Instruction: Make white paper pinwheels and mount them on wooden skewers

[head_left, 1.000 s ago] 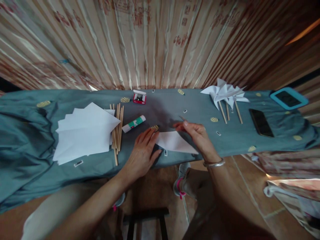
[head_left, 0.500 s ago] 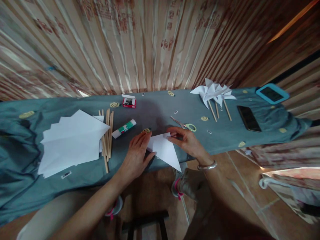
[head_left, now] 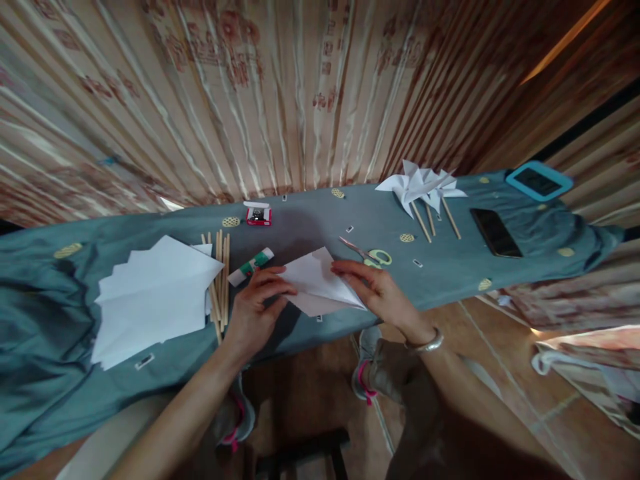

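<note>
A creased sheet of white paper (head_left: 320,280) hangs between my hands, just over the front part of the cloth-covered table. My left hand (head_left: 257,307) pinches its left corner between thumb and fingers. On the other side, my right hand (head_left: 377,293) grips the right part of the sheet; its thumb is mostly hidden. The sheet is partly opened along a fold, with one flap up and one lower. Behind my left hand lies a green and white glue stick (head_left: 251,267). Scissors with pale green handles (head_left: 373,257) lie just beyond my right hand.
A fanned stack of white paper (head_left: 155,300) lies at left beside several wooden sticks (head_left: 223,280). A small red box (head_left: 259,215) stands open at the back. Paper pinwheels (head_left: 423,187), a dark phone (head_left: 495,232) and a blue-framed device (head_left: 539,181) occupy the right side.
The folded triangle of paper has been partly unfolded and turned. My left hand has gone from lying beside the paper to pinching its corner. The view has shifted slightly.
</note>
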A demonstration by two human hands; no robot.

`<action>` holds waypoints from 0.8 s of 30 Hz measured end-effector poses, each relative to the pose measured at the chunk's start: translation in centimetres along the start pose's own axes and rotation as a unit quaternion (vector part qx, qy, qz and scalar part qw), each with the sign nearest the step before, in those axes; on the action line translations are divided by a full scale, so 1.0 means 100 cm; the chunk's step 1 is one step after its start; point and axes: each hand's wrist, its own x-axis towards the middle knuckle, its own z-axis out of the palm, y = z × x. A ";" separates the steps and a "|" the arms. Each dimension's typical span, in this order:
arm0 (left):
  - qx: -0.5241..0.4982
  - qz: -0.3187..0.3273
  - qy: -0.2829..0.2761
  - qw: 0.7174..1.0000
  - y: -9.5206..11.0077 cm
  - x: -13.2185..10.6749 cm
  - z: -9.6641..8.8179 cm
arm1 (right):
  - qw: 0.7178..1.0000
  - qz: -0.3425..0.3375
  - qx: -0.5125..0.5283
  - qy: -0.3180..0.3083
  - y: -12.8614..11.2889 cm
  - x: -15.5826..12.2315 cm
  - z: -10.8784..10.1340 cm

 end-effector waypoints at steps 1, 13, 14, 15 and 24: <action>-0.009 -0.008 0.002 1.000 -0.001 -0.001 0.000 | 0.999 -0.021 -0.048 -0.002 0.002 -0.002 -0.001; -0.010 -0.017 -0.028 0.999 -0.028 -0.016 -0.005 | 0.937 -0.161 -0.306 -0.035 -0.006 -0.040 0.011; 0.023 0.007 -0.032 0.999 -0.029 -0.017 -0.006 | 0.934 -0.176 -0.310 -0.030 -0.007 -0.041 0.013; 0.058 0.030 -0.037 0.997 -0.030 -0.017 -0.006 | 0.930 -0.188 -0.316 -0.022 -0.008 -0.042 0.014; 0.240 0.170 -0.106 0.950 -0.007 -0.029 -0.006 | 0.909 -0.197 -0.368 0.022 -0.005 -0.039 0.014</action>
